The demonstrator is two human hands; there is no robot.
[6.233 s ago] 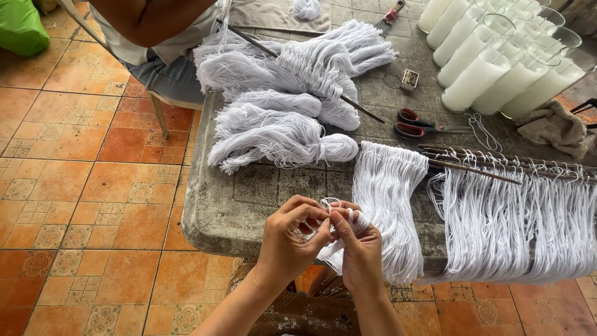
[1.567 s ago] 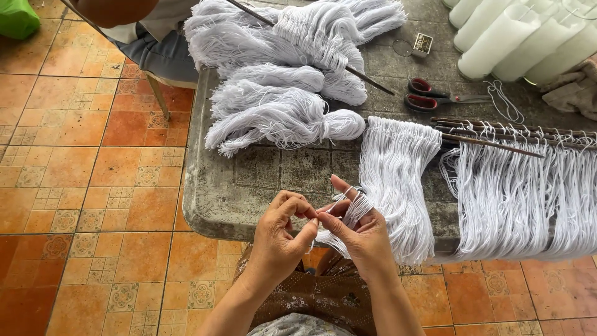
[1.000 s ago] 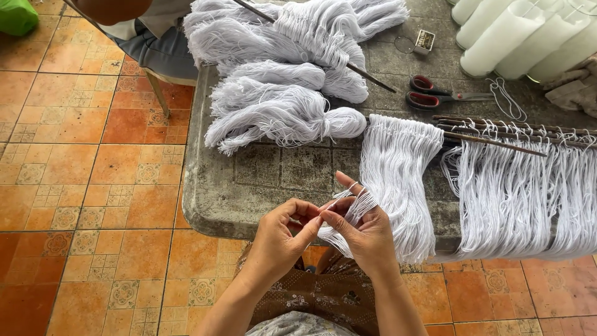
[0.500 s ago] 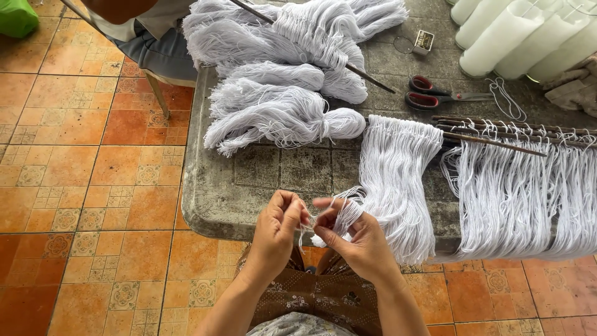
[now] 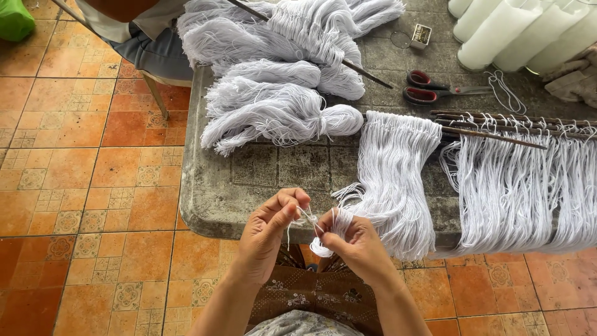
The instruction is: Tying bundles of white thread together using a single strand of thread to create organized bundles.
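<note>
While I am watching from the head camera, the left hand (image 5: pixel 267 233) and right hand (image 5: pixel 354 239) are meeting just below the near edge of the grey stone table (image 5: pixel 217 205). Both are pinching a short length of thin white cotton string (image 5: pixel 309 221), fingertips closed on it, with a small loop hanging between them. Just right, a hank of white strings (image 5: pixel 395 180) is draping over the table edge. Red-handled scissors (image 5: pixel 426 87) are lying further back.

left hand (image 5: pixel 267 233): fingers pinched; right hand (image 5: pixel 354 239): curled grip; fingertips almost meeting; forearms converging
</note>
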